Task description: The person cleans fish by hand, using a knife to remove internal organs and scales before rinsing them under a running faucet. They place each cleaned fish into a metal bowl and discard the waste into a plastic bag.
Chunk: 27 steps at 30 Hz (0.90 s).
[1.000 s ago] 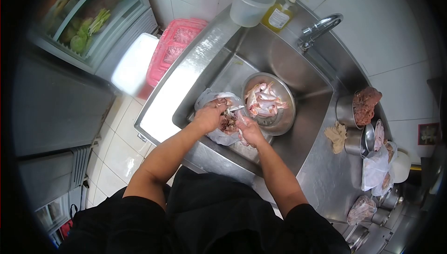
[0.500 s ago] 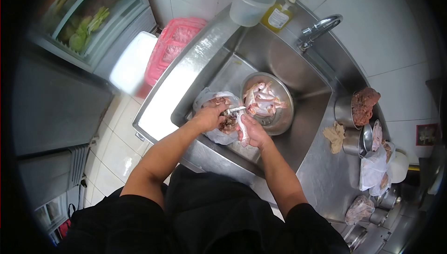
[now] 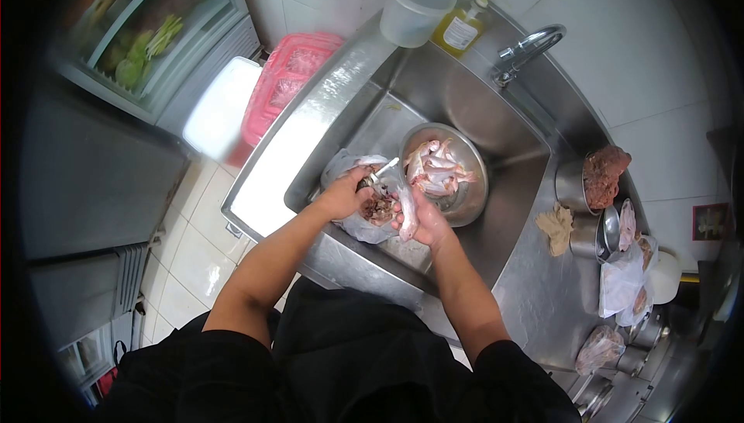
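My right hand [image 3: 428,220] is wrapped round a pale pinkish fish [image 3: 407,217], held over the sink's near part. My left hand [image 3: 345,194] grips a small tool [image 3: 387,168] with a light blade or handle pointing up and right; its exact kind is unclear. Under my left hand lies a clear plastic bag [image 3: 360,227] holding dark scraps [image 3: 378,207]. Right of the bag, a round metal bowl [image 3: 474,202] in the sink holds several whole pinkish fish [image 3: 440,169].
The steel sink [image 3: 515,190] has a faucet [image 3: 527,51] behind it. A clear tub [image 3: 417,8] and a yellow soap bottle [image 3: 462,29] stand on its back rim. On the right counter are a cloth [image 3: 556,229], a pot of minced meat [image 3: 604,179] and bags [image 3: 622,279].
The tool in my left hand has swung from nearly level to a steeper tilt, away from the fish. My right hand and the fish have shifted slightly.
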Each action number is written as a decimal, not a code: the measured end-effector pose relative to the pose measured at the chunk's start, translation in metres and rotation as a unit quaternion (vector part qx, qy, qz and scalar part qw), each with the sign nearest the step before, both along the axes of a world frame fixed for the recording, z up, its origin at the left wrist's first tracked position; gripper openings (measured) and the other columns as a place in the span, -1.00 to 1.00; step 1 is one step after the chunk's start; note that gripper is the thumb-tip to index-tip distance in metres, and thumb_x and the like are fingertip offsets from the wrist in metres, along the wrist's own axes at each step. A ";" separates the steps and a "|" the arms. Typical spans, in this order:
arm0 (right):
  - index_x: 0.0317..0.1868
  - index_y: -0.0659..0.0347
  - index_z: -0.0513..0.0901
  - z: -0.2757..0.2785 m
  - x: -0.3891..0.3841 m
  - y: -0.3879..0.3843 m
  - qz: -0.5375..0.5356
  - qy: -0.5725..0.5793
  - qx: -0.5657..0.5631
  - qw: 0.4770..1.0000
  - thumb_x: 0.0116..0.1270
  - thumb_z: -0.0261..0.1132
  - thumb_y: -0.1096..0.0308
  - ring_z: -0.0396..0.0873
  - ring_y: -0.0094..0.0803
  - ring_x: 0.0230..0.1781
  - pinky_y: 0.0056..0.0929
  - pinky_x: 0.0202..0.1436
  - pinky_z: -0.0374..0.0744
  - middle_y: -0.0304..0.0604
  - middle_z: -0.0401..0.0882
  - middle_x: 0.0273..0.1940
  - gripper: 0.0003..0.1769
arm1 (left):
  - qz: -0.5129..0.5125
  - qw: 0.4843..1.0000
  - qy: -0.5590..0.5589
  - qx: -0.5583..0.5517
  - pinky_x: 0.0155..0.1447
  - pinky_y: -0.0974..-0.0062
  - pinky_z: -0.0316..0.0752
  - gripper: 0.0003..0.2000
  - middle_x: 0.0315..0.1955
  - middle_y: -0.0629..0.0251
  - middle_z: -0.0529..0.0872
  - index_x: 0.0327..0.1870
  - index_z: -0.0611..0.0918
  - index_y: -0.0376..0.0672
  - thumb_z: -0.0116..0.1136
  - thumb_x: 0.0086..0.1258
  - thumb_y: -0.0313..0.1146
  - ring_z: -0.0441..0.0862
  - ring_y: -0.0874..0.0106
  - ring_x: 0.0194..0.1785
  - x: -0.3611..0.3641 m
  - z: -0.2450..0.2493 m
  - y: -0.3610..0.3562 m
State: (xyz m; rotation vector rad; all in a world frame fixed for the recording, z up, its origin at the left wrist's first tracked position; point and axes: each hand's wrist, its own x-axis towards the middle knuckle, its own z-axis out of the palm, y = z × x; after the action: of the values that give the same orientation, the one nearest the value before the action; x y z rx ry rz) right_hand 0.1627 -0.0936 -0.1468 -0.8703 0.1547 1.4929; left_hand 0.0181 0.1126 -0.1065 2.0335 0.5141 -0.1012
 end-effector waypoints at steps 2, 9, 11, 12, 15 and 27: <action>0.27 0.12 0.38 0.077 -0.008 0.017 -0.034 0.005 0.032 0.999 0.49 -0.02 -0.27 0.63 -0.27 -0.34 -0.09 -0.14 0.69 -0.14 0.62 -0.20 -0.34 | 0.051 0.998 0.025 -0.025 0.13 0.26 0.51 -0.51 0.00 -0.07 0.67 0.30 0.44 -0.18 0.17 0.43 -0.16 0.65 0.06 0.03 -0.001 0.010 0.004; 0.22 0.13 0.48 0.021 0.007 0.056 0.011 0.149 0.137 0.979 0.47 0.11 -0.08 0.60 -0.34 -0.32 -0.34 -0.30 0.62 -0.20 0.59 -0.25 -0.48 | 0.215 0.969 -0.012 -0.119 0.21 0.22 0.47 -0.51 0.01 -0.11 0.67 0.29 0.43 -0.18 0.17 0.43 -0.15 0.62 0.02 0.13 0.000 0.011 0.017; 0.05 0.13 0.58 0.025 0.003 0.064 -0.027 0.115 0.072 0.990 0.50 0.10 0.02 0.53 -0.45 -0.41 -0.45 -0.42 0.51 -0.27 0.55 -0.33 -0.61 | 0.203 0.975 -0.044 -0.073 0.19 0.20 0.49 -0.51 0.00 -0.12 0.68 0.29 0.44 -0.18 0.17 0.43 -0.15 0.62 -0.01 0.11 -0.005 0.003 0.020; 0.06 0.14 0.56 0.025 0.003 0.063 -0.024 0.066 0.044 0.997 0.51 0.08 0.03 0.54 -0.45 -0.39 -0.47 -0.41 0.51 -0.26 0.56 -0.31 -0.62 | 0.178 0.983 -0.023 -0.049 0.19 0.19 0.49 -0.52 0.01 -0.13 0.67 0.28 0.44 -0.18 0.17 0.42 -0.15 0.62 -0.03 0.11 -0.007 0.012 0.020; 0.13 0.13 0.48 0.034 0.004 0.056 -0.016 -0.072 -0.035 0.997 0.54 0.07 0.09 0.57 -0.46 -0.38 -0.54 -0.45 0.52 -0.23 0.59 -0.26 -0.65 | 0.102 0.995 -0.008 0.020 0.17 0.12 0.49 -0.54 0.02 -0.12 0.66 0.27 0.45 -0.13 0.18 0.41 -0.18 0.60 -0.09 0.10 -0.012 0.031 0.018; 0.45 0.07 0.23 0.033 -0.017 0.033 -0.022 -0.243 -0.115 0.963 0.49 0.19 0.29 0.53 -0.47 -0.59 -0.54 -0.62 0.48 -0.13 0.63 -0.22 -0.41 | -0.018 0.970 0.102 0.218 0.09 0.09 0.55 -0.63 -0.01 0.00 0.60 0.23 0.53 0.11 0.12 0.42 -0.15 0.64 0.00 0.02 0.012 0.032 -0.002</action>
State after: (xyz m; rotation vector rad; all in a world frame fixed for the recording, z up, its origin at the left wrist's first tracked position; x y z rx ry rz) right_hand 0.1457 -0.0605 -0.1142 -1.3872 -0.0171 1.1940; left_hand 0.0297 0.1110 -0.0747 2.4797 0.6731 -0.2400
